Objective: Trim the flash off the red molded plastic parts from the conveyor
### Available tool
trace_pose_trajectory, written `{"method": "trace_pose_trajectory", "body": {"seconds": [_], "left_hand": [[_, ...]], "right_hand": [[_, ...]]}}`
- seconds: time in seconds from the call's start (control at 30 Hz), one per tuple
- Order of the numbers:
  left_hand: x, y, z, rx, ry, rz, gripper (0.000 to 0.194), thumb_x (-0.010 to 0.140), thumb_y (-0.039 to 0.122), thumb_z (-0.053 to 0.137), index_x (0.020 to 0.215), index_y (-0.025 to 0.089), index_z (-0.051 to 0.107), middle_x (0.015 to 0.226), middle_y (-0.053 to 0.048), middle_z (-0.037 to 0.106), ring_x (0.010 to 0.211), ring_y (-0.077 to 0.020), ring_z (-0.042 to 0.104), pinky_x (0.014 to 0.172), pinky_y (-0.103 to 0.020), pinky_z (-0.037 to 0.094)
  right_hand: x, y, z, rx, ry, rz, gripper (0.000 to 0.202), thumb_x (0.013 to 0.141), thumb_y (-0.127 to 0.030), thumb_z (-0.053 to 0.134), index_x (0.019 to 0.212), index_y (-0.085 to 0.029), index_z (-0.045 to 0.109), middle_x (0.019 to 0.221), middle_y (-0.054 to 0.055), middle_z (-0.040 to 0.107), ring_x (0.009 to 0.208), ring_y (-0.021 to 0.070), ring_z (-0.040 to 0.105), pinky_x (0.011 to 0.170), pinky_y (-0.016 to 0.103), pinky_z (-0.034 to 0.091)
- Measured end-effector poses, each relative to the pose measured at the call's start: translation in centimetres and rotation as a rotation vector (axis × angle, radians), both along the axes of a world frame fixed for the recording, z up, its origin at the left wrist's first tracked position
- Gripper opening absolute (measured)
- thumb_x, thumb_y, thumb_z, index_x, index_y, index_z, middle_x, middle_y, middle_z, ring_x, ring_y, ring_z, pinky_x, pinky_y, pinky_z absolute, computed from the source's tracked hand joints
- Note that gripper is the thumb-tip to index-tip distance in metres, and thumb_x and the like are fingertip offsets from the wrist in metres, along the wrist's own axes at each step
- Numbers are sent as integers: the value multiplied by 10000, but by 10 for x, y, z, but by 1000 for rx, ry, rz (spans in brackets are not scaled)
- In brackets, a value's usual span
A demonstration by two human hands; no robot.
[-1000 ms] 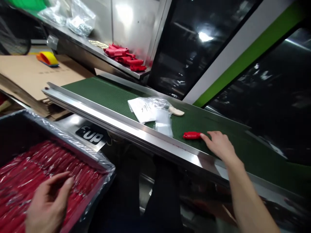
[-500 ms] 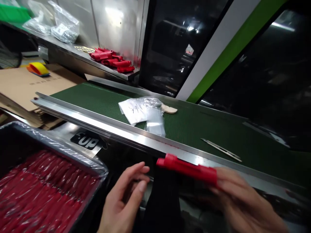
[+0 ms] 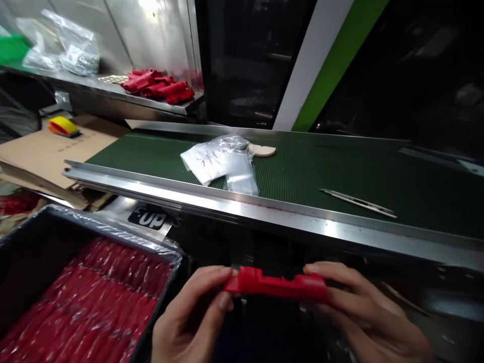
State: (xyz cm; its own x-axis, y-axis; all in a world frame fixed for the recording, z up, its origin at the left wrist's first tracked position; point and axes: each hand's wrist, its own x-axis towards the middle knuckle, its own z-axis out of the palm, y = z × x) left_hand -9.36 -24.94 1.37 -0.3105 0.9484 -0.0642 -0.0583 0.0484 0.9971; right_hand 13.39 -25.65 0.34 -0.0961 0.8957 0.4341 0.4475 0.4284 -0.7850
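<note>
A red plastic part is held level between both hands, in front of the conveyor's metal edge. My left hand pinches its narrow left end between thumb and fingers. Around its right end, the fingers of my right hand are closed. To the left, a dark bin lined with clear plastic holds many red parts in shiny clear wrapping.
Plastic bags, a pale curved piece and metal tweezers lie on the green conveyor. More red parts sit on a metal shelf. Flat cardboard bears a yellow roll.
My left hand has closed on the left end of the red part, which has moved left and down with my right hand. The camera view has shifted.
</note>
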Motion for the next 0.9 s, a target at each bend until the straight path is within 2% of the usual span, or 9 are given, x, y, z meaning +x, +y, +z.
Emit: {"method": "trace_pose_trajectory", "body": {"seconds": [0.1,0.37,0.47,0.63,0.77,0.9], "left_hand": [[1,-3,1,5,41,11,133,733,367,791,855,315,785,899,-23,703,815,-183,657,728,-220,572],[-1,-9,2,31,133,-56,147,793,322,742,936,308,774,958,-35,693,770,-165,646,803,-256,549],[-1,-12,0,8,124,-99,196,806,303,731,999,315,759,962,-33,672,727,-146,637,828,-263,540],[-2,-12,-1,41,81,-128,201,828,259,709,1013,325,750,981,-29,652,784,-144,636,792,-231,524],[-2,-11,-1,81,65,-116,175,830,249,713,990,309,753,947,-32,643,818,-148,622,717,-200,502],[-7,-9,-4,64,94,-136,166,832,260,711,987,308,746,935,-25,633,856,-146,612,719,-182,495]], "right_hand": [[4,-1,-3,-67,14,44,350,843,-89,628,1083,-339,678,1187,33,652,981,212,679,752,310,613],[4,-3,-20,-153,69,-100,181,830,-213,691,969,-323,727,1076,12,715,877,186,712,616,188,599],[4,-3,-29,-182,122,-116,188,823,-218,703,969,-337,713,1052,-15,723,899,170,712,661,176,598],[-1,2,-34,-241,137,-102,139,828,-245,704,936,-331,724,1043,-31,733,921,142,711,765,156,585],[-6,6,-38,-392,141,-139,141,804,-345,726,926,-281,757,1017,17,747,891,181,724,786,209,596],[-8,7,-43,-660,217,-88,281,783,-432,734,963,-216,747,857,58,755,741,196,726,654,221,602]]}}
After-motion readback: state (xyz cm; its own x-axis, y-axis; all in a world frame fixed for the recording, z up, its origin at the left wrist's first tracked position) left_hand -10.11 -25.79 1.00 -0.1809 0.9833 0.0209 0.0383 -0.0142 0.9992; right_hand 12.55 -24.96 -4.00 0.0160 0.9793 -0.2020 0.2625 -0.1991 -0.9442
